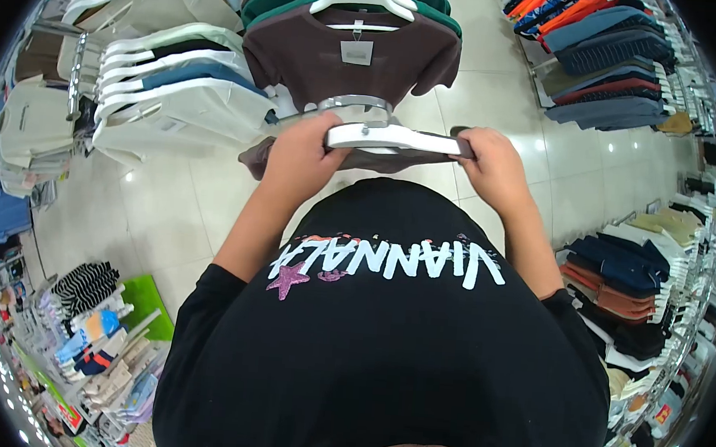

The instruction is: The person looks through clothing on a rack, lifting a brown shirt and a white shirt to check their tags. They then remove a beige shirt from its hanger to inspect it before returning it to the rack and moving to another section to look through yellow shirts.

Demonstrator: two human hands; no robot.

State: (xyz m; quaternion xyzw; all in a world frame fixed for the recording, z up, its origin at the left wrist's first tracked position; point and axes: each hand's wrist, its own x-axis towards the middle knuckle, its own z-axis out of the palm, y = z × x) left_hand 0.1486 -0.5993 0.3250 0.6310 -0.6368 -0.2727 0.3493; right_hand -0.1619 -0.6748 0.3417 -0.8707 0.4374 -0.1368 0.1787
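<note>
hanger and garment, present state: the left hand (303, 160) has its fingers closed on one end of the white hanger (405, 138); the right hand (493, 168) grips the other end together with brown fabric. the held brown garment (379, 160) lies below and beside the hanger, in front of the torso.

judged complete: hanger and garment are brought together, with fabric at the right-hand end. not confirmed: fit at the left-hand end (covered by the fingers, so seating cannot be told). not done: the held hanger appears to be off the rack, near a brown shirt (295, 53) that hangs with a white tag (356, 52). green shirts (267, 5) hang behind that shirt.
</note>
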